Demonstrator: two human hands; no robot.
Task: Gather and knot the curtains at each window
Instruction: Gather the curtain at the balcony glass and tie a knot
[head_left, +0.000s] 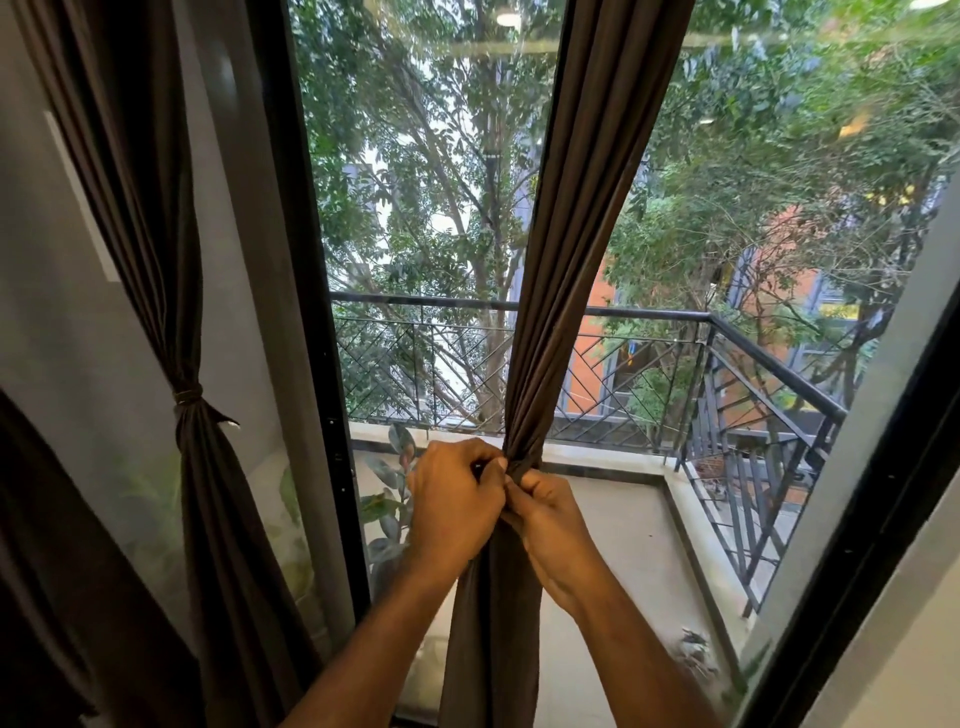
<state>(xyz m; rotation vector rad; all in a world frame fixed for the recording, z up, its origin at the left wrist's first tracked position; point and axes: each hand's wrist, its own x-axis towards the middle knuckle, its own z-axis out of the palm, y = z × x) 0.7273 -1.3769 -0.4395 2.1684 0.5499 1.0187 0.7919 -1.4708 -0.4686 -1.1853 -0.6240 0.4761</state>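
I find no table or shelf in my view. The only bearing surface I see is the balcony floor (623, 545), pale and smooth, beyond the window glass. A raised kerb (597, 460) edges it on the far and right sides, and a dark metal railing (597, 364) stands on that kerb. A broad-leaved plant (387, 499) rises at the floor's left end and a smaller plant (693, 654) at its near right corner; I cannot see their pots. The middle curtain (571, 260) and left curtain (156, 260) hang from a support above my view.
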